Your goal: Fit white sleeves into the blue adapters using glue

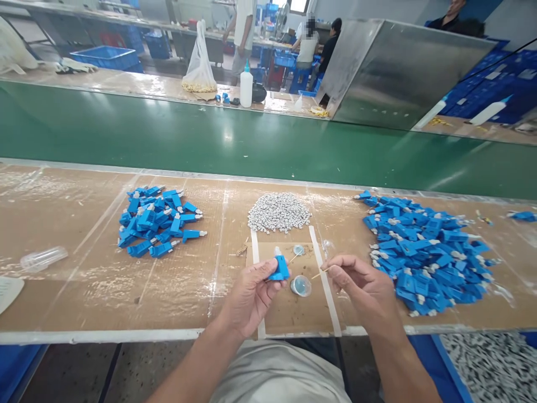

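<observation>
bright blue plastic part (279, 269) with a white tip, pile of blue pieces (428, 253) flecked white, smaller blue pile (156, 220), heap of pale grey-white bits (278, 212), brown worktop (84, 280) streaked white, glossy green belt (168, 134), white bottle (246, 84)

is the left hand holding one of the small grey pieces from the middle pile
No, the left hand grips a blue connector, while the grey pile lies untouched farther back on the table.
</observation>
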The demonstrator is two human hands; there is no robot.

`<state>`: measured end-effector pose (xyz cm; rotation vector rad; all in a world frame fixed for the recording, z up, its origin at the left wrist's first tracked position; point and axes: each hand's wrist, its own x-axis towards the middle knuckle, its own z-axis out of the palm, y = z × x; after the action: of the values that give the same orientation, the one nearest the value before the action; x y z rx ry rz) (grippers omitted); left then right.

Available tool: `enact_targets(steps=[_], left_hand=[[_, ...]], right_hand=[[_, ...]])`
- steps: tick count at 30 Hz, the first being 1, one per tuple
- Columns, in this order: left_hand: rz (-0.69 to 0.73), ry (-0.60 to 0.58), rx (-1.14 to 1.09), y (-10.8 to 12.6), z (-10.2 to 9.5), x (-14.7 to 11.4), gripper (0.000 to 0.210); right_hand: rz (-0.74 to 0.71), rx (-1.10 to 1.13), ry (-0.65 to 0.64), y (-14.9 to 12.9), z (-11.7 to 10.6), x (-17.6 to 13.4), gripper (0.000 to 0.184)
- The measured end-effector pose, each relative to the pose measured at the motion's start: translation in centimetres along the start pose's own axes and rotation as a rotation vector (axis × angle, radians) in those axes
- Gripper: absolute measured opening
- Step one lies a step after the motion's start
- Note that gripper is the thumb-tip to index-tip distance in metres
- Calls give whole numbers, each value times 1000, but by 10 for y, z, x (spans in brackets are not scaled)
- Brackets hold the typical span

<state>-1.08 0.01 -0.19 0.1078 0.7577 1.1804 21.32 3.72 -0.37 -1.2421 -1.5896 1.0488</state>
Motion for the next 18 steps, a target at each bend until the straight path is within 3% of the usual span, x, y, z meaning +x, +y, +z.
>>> enact_targets(steps=[7,12,18], left_hand=[[-59,-99,17,-9,11,-2,24],[-47,-125,42,-12,11,-2,24],[-59,-149,38,-14,9,-1,22]], right_hand=[[-248,-42,151,-35,14,-1,5],[-394,-85,122,-48,25,1,11],[-425,-131,115,-47,27,2,10]])
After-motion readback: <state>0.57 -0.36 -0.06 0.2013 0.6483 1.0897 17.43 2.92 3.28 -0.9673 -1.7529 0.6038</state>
